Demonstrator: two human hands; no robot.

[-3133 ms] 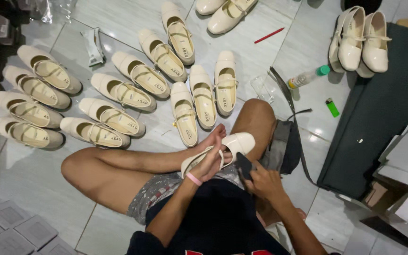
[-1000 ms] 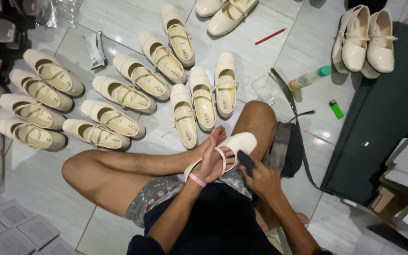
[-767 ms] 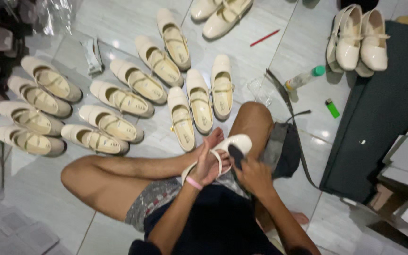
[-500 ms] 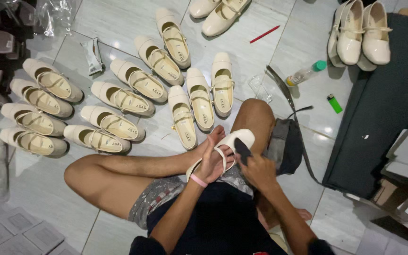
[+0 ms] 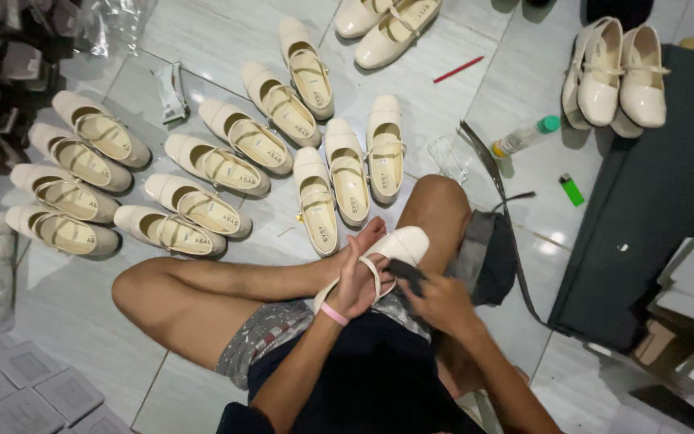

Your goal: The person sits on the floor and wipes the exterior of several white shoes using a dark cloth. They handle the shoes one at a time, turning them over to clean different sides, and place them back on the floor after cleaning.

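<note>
Cream shoe (image 5: 399, 245) sits in my lap, sole side turned toward me, toe pointing away toward the bent knee. My left hand (image 5: 359, 277) is clamped on it from the left, fingers wrapped over its strap, a pink band at the wrist. My right hand (image 5: 443, 301) is just right of the shoe, pressing a dark cloth (image 5: 411, 277) against its side; its fingers are curled on the cloth, so both hands meet at the shoe.

Beyond my hands, rows of matching cream shoes (image 5: 315, 189) lie on the tiled floor (image 5: 226, 32), fanning out to the far left. Just right of my right hand lies a dark bag (image 5: 491, 257) with a long strap. Further out on that side I see a green lighter (image 5: 572, 190), a small green-capped bottle (image 5: 524, 137), and a pair of shoes (image 5: 620, 76) at the edge of a dark mat (image 5: 660, 209).
</note>
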